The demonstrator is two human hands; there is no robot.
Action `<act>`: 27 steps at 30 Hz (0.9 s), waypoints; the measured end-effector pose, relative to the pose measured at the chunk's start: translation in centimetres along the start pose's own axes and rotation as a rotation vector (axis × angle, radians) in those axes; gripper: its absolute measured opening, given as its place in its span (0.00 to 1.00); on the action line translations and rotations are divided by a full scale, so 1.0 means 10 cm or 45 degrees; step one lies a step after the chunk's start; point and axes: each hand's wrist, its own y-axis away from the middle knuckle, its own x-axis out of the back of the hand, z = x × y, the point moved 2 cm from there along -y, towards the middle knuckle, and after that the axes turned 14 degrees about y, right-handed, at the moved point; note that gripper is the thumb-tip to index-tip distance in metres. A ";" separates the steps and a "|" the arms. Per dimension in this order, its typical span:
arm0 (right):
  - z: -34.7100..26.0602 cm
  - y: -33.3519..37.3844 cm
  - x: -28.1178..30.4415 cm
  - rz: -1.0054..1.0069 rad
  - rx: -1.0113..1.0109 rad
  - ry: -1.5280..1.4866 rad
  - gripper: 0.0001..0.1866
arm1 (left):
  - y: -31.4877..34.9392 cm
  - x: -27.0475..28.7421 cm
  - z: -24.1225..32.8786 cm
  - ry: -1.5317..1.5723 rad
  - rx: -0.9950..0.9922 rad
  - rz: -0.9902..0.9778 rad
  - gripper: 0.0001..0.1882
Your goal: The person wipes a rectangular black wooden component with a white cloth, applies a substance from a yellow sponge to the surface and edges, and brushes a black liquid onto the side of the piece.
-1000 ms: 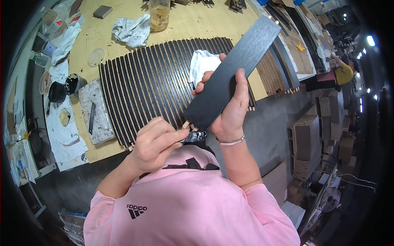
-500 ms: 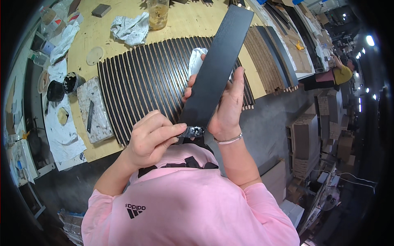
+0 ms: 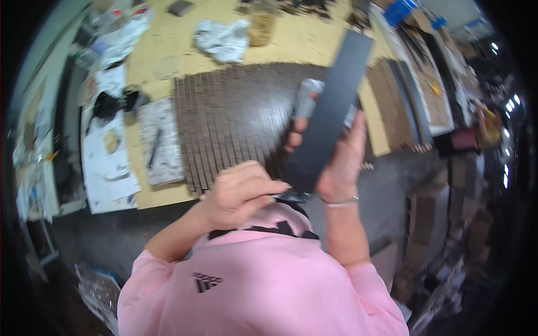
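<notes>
Right hand [image 3: 343, 172], partly open, grips dark board [image 3: 330, 109] across surface's [image 3: 159, 197] near edge; left hand [image 3: 242, 193] curled at board's lower end, hold I can't tell.

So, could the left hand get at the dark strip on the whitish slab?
Probably yes: the dark strip lies uncovered on the whitish slab, with only rows of slats between it and the left hand.

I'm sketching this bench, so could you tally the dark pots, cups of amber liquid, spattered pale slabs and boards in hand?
Dark pots: 2
Cup of amber liquid: 1
Spattered pale slab: 1
Held board: 1
Total: 5
</notes>
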 end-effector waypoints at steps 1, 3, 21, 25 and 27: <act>0.01 0.02 0.02 0.002 0.009 -0.006 0.41 | 0.04 0.05 0.01 0.003 0.006 0.020 0.16; 0.00 0.04 0.04 0.049 -0.005 0.006 0.41 | 0.11 0.31 0.04 -0.167 0.126 0.174 0.14; 0.09 -0.01 0.11 0.033 -0.045 0.109 0.30 | 1.03 2.75 -0.88 -1.362 0.336 1.015 0.14; 0.17 -0.07 0.17 0.091 0.025 0.031 0.26 | 0.93 2.67 -0.79 -1.528 0.249 0.915 0.15; 0.24 -0.14 0.23 0.070 0.035 0.045 0.26 | 0.78 2.47 -0.67 -1.603 0.170 0.991 0.14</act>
